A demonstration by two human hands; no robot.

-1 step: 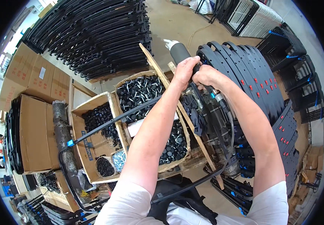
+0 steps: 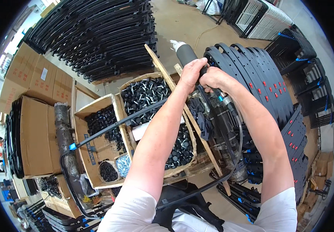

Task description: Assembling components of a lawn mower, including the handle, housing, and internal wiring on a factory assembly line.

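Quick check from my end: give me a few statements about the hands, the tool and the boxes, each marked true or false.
1. Both hands grip the grey power tool. True: the left hand and the right hand close around it together.
2. The cardboard box under the left forearm holds white cloth. False: it holds small black parts.
3. A bent black metal frame with a blue clip runs across the boxes. True.
4. The stack of curved black panels lies to the person's left. False: it stands to the right, beyond the right hand.
5. The floor ahead is green carpet. False: it is bare brownish concrete.
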